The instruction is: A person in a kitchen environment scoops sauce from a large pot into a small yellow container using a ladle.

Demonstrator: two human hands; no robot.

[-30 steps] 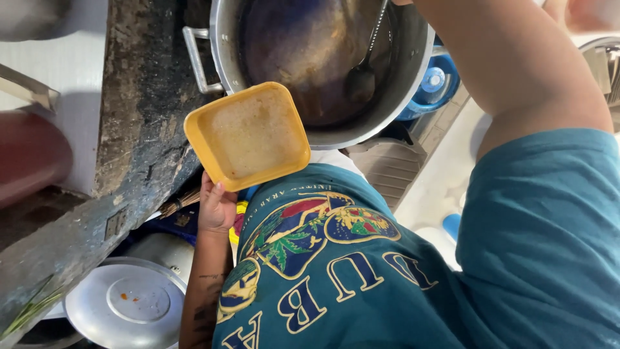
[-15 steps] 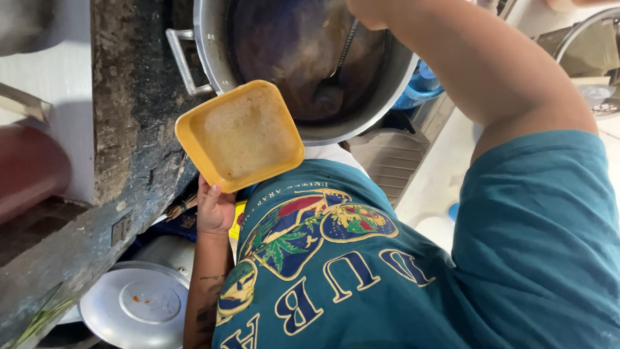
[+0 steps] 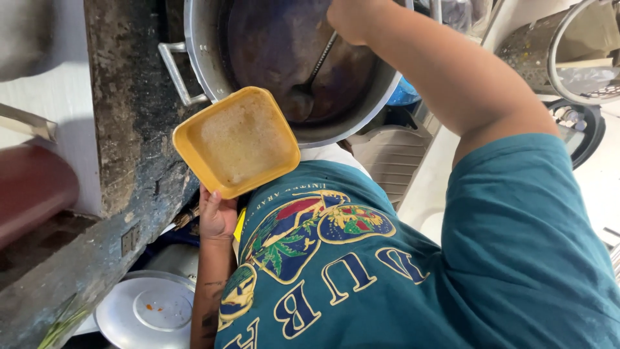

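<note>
While I lean over the dark stone counter (image 3: 139, 123), my teal printed T-shirt (image 3: 413, 271) fills most of the lower view. Above it stands the large round metal pot (image 3: 213, 77), its side handle pointing toward the counter, with dark brown liquid low inside it. My right arm reaches across the pot from the right, and my right hand (image 3: 352, 19) is closed around the top of a long metal ladle (image 3: 310, 81), whose bowl sits down in the dark liquid near the pot's near wall. Just beside the pot's rim, overlapping it in view, is the square yellow plastic container (image 3: 237, 142), tilted with its open face up and a thin pale brownish film across its bottom. My left hand (image 3: 216, 216) holds that container from below at its lower corner; the fingers are mostly hidden behind it, so I cannot tell how tightly they curl. Lower left, well below the counter edge, lies a round silver metal lid (image 3: 145, 310) with a few small orange specks on it.
</note>
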